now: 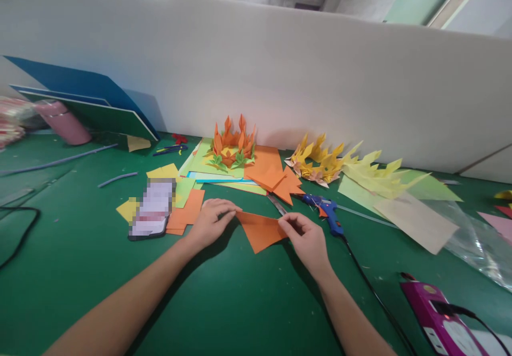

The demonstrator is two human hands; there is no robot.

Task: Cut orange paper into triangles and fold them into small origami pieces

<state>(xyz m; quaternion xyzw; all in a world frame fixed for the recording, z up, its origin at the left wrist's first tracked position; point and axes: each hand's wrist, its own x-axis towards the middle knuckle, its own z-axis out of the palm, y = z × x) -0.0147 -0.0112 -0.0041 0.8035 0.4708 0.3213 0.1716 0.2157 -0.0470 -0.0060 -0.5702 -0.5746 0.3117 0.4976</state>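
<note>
Between my hands, an orange sheet of paper [260,232] is held up by its two upper corners, its lower part hanging in a point just above the green table. My left hand [215,220] pinches the left corner between thumb and fingers. At the opposite corner, my right hand [307,239] pinches the paper in the same way. Scissors [276,204] lie behind the sheet, partly hidden. More orange paper squares [188,212] rest beside my left hand, partly under a phone [154,207]. Close to my right hand is a blue hot glue gun [330,215].
Toward the wall stand an orange paper crown [234,145] and a yellow one [318,161], with a pale yellow paper strip [380,172] beside them. A purple power strip [436,313] sits front right. A pink bottle [64,124] leans near blue and green boards [100,119].
</note>
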